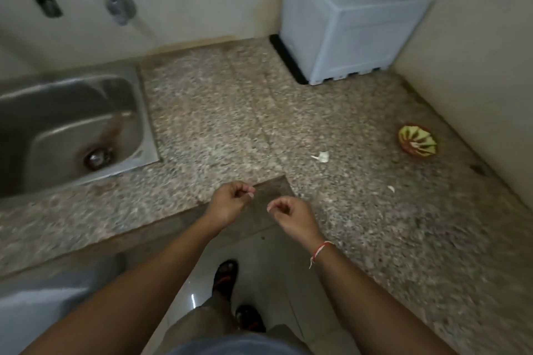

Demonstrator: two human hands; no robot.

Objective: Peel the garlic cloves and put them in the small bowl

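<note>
Garlic (321,156) lies on the counter (219,112), left of the bowl (418,141) and apart from it; a smaller scrap (391,188) lies nearer the counter's edge. Both hands hover over that edge, well short of the bowl: the left hand (230,203) and right hand (290,213) are loosely curled, and whether they pinch anything cannot be told.

Speckled granite countertop (219,112) forms an L. Steel sink (57,124) at left, wall tap (119,7) above. Pale walls; glossy tiled floor (259,262); dim light.
</note>
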